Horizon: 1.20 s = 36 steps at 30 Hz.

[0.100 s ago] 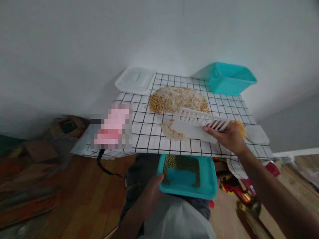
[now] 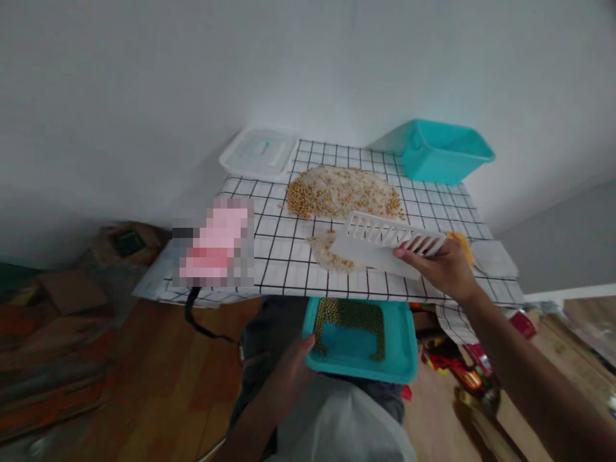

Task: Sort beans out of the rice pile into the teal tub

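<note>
My right hand (image 2: 445, 266) grips a white slotted plastic scraper (image 2: 380, 242) that rests on the checked tablecloth (image 2: 279, 256), against a small heap of rice and beans (image 2: 330, 251). A larger pile of yellow beans mixed with white rice (image 2: 341, 191) lies further back. My left hand (image 2: 293, 369) holds the left edge of a teal tray (image 2: 360, 340) below the table's front edge; green and yellow beans lie in the tray.
A teal tub (image 2: 440, 151) stands at the back right and a clear lidded box (image 2: 260, 151) at the back left. A pink blurred patch (image 2: 214, 242) sits at the table's left. Clutter lies on the wooden floor on both sides.
The scraper and the small heap have shifted very slightly; the view has moved a little. Both hands keep their hold.
</note>
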{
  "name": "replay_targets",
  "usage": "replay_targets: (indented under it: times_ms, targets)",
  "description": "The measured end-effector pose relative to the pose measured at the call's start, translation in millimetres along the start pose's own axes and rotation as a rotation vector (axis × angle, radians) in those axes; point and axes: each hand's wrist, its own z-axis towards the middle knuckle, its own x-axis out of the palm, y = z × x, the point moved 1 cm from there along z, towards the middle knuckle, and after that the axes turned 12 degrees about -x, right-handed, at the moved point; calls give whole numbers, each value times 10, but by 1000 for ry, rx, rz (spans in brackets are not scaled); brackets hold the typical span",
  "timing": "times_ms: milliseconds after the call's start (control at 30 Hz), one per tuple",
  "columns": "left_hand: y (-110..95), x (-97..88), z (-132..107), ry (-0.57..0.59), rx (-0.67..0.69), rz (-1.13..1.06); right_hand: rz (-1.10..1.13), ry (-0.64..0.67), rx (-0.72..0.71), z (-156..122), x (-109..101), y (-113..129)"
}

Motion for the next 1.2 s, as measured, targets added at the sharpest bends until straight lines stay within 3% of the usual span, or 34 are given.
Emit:
replay_targets:
  times_ms: [133,300,500,833,1200]
  targets:
    - [-46,31,4,-70,55,50,-12,-52,-13,-28,-24,18]
    - [-81,45,4,-53,88,52,2,-43,1,-23,14,30]
    - [-35,-20,40,-37,36,8,52,-1,-31,-71,65,54]
    - [-92,69,3,-35,85,85,-1,-35,-45,-100,-19,60]
    - [-68,40,-33,-77,84,73,36,26,-82,-56,115,54]
